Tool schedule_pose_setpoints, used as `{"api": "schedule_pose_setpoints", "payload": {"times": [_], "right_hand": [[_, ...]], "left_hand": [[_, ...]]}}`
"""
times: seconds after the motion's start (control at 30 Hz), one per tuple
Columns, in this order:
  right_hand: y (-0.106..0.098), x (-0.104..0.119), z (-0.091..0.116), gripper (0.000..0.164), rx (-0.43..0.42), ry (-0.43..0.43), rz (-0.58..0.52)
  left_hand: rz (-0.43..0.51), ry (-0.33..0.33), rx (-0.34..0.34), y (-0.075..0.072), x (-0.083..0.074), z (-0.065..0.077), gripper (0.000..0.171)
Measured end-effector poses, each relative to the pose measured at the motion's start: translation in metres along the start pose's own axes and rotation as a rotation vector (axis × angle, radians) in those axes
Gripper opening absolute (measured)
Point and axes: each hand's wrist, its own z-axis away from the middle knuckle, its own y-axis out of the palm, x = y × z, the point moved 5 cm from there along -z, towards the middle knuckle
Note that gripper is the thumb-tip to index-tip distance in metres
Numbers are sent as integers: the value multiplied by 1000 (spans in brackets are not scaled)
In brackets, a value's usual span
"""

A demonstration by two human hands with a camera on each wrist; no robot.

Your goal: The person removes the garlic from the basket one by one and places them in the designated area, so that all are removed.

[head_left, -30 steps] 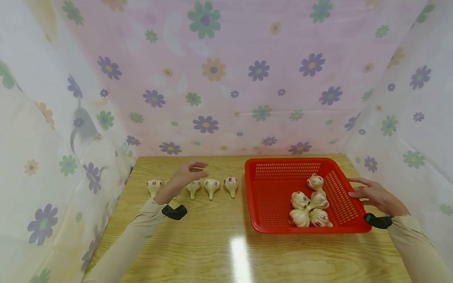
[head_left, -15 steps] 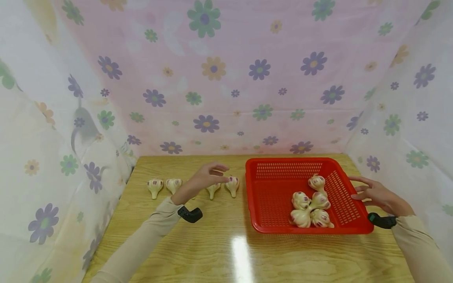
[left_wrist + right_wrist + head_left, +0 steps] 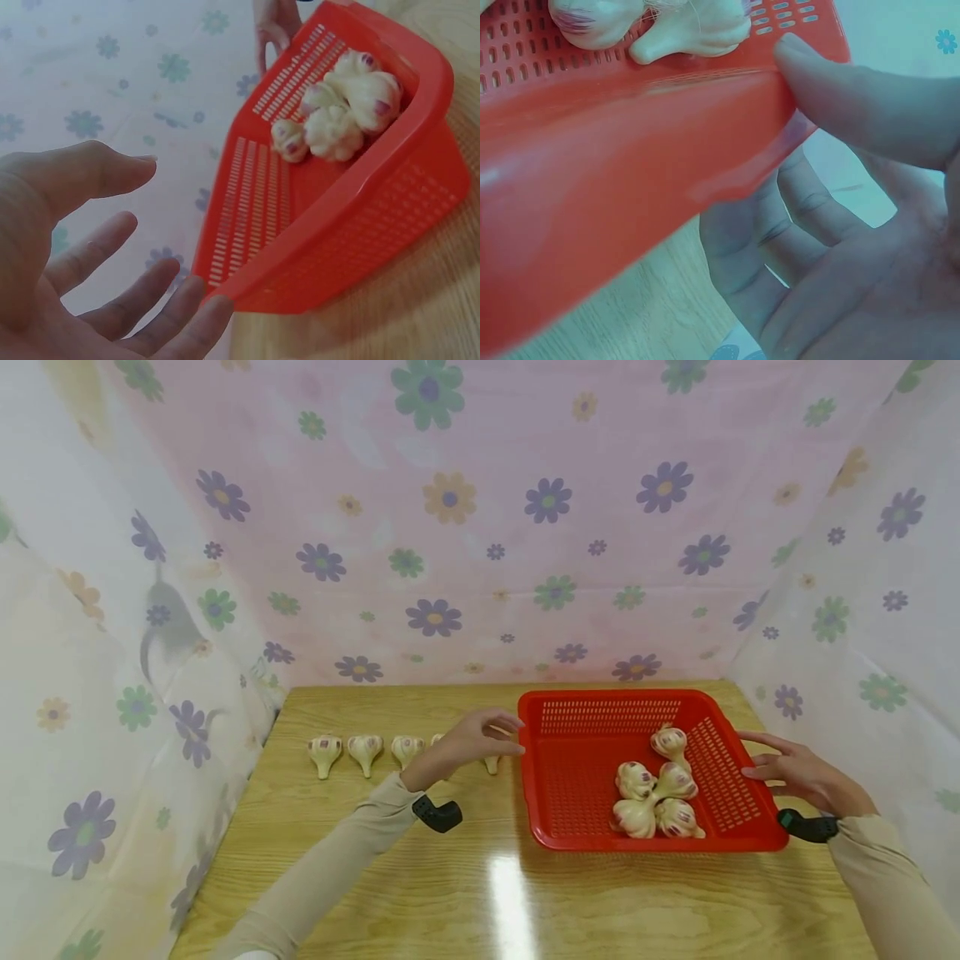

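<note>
A red plastic basket (image 3: 660,844) stands on the right half of the table, with several garlic bulbs (image 3: 636,817) bunched toward its right side. My left hand (image 3: 474,745) hovers at the basket's left rim, fingers spread and loosely bent, thumb apart and nothing held. In the left wrist view its fingertips (image 3: 217,309) overlap the basket's near corner. My right hand (image 3: 804,779) grips the opposite rim; the right wrist view shows its thumb (image 3: 810,71) over the inner side and the other fingers beneath the outer side.
Left of the basket, several more garlic bulbs (image 3: 325,754) lie in a row on the wooden table (image 3: 390,877), stems toward me. My left hand and forearm partly cover the row's right end. Flower-print cloth (image 3: 495,527) encloses the back and both sides.
My left hand has travelled rightward above the row of garlic bulbs, up to the basket's left rim. The right hand keeps its place on the basket, and the bulbs have not moved.
</note>
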Motion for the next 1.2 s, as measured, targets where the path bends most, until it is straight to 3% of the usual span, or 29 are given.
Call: {"api": "schedule_pose_setpoints", "payload": {"times": [0.37, 0.9, 1.2], "right_hand": [[1, 0, 0, 76, 7, 2, -66], [1, 0, 3, 71, 11, 13, -111], [2, -3, 4, 57, 51, -15, -165]], "left_hand": [[-8, 7, 40, 24, 1, -27, 34], [56, -60, 53, 50, 8, -53, 31], [87, -93, 55, 67, 12, -68, 28]]}}
